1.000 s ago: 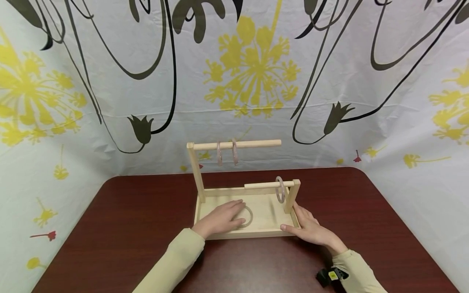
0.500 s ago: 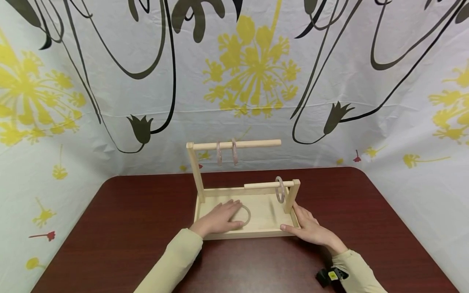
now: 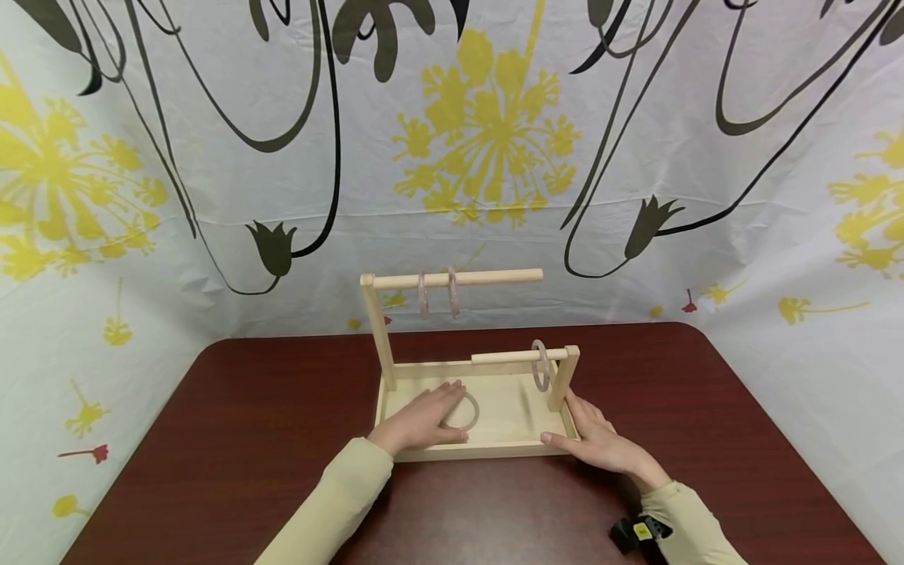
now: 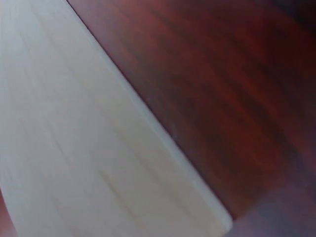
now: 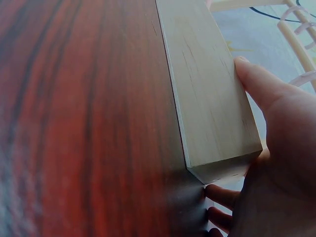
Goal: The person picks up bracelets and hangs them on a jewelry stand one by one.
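Note:
A wooden stand [image 3: 487, 451] with a shallow tray base and two bars sits on the table. My left hand [image 3: 424, 417] lies over the tray floor with its fingers extended, partly covering a pale bangle [image 3: 477, 411] that lies flat there. At the tray's front right corner, my right hand [image 3: 600, 441] grips the stand. Its thumb [image 5: 259, 81] is on the front rim, and the other fingers go round the right side. Two pinkish bangles hang from the tall bar [image 3: 501, 276], and one bangle [image 3: 547, 377] hangs from the low bar [image 3: 504, 358].
The dark red-brown table [image 3: 282, 424] extends on all sides of the stand. Behind it hangs a white cloth [image 3: 395, 196] with yellow and dark plant prints. A small black device [image 3: 639, 532] is on the right sleeve.
Over the last second my left hand has shifted slightly left, and the flat bangle beneath it has slid left along the tray floor. My right hand has stayed at the corner.

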### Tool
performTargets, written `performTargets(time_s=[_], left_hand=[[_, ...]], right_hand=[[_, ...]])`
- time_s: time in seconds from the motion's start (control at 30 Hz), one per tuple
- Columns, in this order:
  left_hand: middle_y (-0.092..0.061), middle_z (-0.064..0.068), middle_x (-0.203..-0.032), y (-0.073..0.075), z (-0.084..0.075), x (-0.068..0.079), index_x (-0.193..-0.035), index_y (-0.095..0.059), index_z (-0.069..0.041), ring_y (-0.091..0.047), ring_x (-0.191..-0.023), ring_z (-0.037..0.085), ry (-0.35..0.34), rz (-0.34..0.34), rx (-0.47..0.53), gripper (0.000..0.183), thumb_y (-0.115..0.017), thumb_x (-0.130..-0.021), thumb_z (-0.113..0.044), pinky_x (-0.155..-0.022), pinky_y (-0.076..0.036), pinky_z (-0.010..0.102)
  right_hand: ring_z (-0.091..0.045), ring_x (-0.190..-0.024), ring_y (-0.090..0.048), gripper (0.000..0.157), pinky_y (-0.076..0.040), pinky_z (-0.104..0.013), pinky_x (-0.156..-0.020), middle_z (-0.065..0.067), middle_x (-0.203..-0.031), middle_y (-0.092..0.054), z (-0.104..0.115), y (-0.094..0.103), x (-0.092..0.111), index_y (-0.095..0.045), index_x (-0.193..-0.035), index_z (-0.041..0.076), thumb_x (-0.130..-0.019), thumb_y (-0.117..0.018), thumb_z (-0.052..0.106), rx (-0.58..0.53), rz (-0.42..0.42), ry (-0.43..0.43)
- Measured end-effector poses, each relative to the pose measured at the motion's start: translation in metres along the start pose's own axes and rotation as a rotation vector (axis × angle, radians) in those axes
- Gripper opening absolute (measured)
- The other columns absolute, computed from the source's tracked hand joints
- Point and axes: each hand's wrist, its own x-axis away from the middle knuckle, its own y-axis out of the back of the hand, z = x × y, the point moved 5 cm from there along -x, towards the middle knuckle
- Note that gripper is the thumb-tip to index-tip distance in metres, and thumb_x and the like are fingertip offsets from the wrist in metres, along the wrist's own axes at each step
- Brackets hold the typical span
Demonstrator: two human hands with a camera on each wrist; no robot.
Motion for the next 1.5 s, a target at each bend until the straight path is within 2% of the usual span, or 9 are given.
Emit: performTargets(time_s=[0.17,0.4,0.73,0.93,1.17,1.5], left_hand=[[-0.033,0.024,-0.149,0.0,-0.001,-0.003,-0.144,-0.036,0.008,-0.029,-0.138,0.038,-0.023,-0.018,-0.02,0.072,-0.071,-0.089,-0.023,-0.111,-0.024,0.048],[-0.043,0.024,-0.142,0.002,0.0,-0.004,-0.14,-0.041,0.01,-0.039,-0.132,0.036,-0.02,-0.067,-0.013,0.07,-0.075,-0.085,-0.018,-0.108,-0.031,0.042],[-0.048,0.021,-0.136,0.007,0.0,0.003,-0.138,-0.045,0.011,-0.049,-0.122,0.033,-0.053,-0.138,0.082,0.07,-0.075,-0.082,-0.02,-0.102,-0.039,0.041],[-0.05,0.019,-0.135,0.011,-0.001,0.006,-0.137,-0.048,0.007,-0.052,-0.117,0.031,-0.055,-0.192,0.117,0.071,-0.078,-0.08,-0.023,-0.096,-0.043,0.042],[-0.051,0.02,-0.133,0.016,-0.001,0.007,-0.136,-0.051,0.005,-0.051,-0.118,0.035,-0.051,-0.26,0.143,0.072,-0.082,-0.078,-0.025,-0.095,-0.043,0.049],[-0.05,0.02,-0.136,0.021,-0.003,0.007,-0.135,-0.052,0.004,-0.046,-0.124,0.037,-0.049,-0.313,0.214,0.071,-0.081,-0.078,-0.026,-0.101,-0.037,0.053]], right_hand=[[-0.054,-0.134,-0.019,0.093,-0.018,-0.074,-0.097,-0.032,-0.15,-0.023,0.0,0.0,-0.001,-0.013,-0.153,-0.003,-0.09,-0.063,0.043,0.007,-0.008,0.001],[-0.054,-0.135,-0.018,0.093,-0.017,-0.074,-0.097,-0.033,-0.15,-0.021,0.0,0.0,-0.001,-0.013,-0.153,-0.004,-0.09,-0.063,0.044,-0.004,-0.002,-0.005],[-0.054,-0.135,-0.017,0.093,-0.017,-0.074,-0.097,-0.032,-0.151,-0.021,0.0,0.0,0.0,-0.012,-0.153,-0.004,-0.09,-0.063,0.044,-0.004,0.007,-0.011],[-0.054,-0.135,-0.017,0.093,-0.017,-0.074,-0.097,-0.032,-0.151,-0.021,-0.001,0.0,0.0,-0.012,-0.153,-0.004,-0.091,-0.063,0.044,-0.001,0.005,-0.007],[-0.054,-0.134,-0.019,0.093,-0.019,-0.074,-0.096,-0.032,-0.15,-0.023,0.0,0.0,0.0,-0.012,-0.153,-0.003,-0.09,-0.063,0.043,0.002,-0.012,0.003],[-0.054,-0.135,-0.017,0.093,-0.018,-0.075,-0.096,-0.031,-0.151,-0.02,0.0,0.0,0.0,-0.012,-0.153,-0.003,-0.09,-0.063,0.044,0.002,0.006,-0.005]])
